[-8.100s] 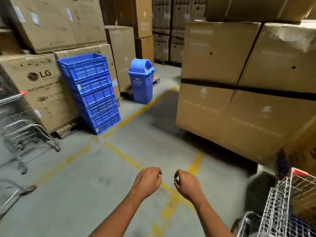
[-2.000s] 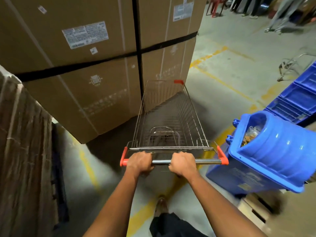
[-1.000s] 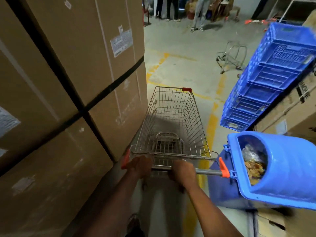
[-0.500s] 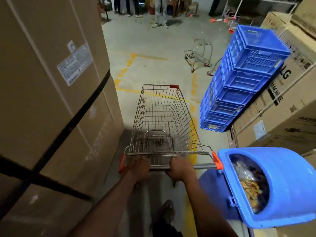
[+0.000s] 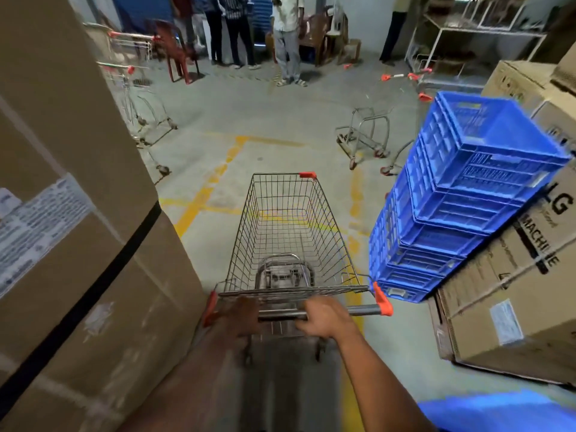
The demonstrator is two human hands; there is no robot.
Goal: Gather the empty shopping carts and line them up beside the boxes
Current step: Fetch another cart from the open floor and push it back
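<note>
An empty wire shopping cart [image 5: 290, 232] with orange corner caps stands straight ahead of me in the aisle. My left hand [image 5: 240, 316] and my right hand [image 5: 324, 316] both grip its metal handle bar [image 5: 358, 310]. A tall stack of large cardboard boxes [image 5: 71, 244] rises close on the cart's left. More empty carts [image 5: 137, 98] stand further on beside those boxes at the left. Another cart [image 5: 367, 135] stands ahead at the right, partly hidden behind blue crates.
A leaning stack of blue crates [image 5: 461, 194] rests against LG boxes [image 5: 523, 275] at the right. A blue bin's edge [image 5: 498, 413] shows at the bottom right. Several people [image 5: 286, 39] stand at the far end beside a red chair [image 5: 177, 51] and metal racks [image 5: 480, 35].
I took hold of the cart, turned it past the box corner and pushed it forward down the aisle. The blue bin has slid behind me at the right.
</note>
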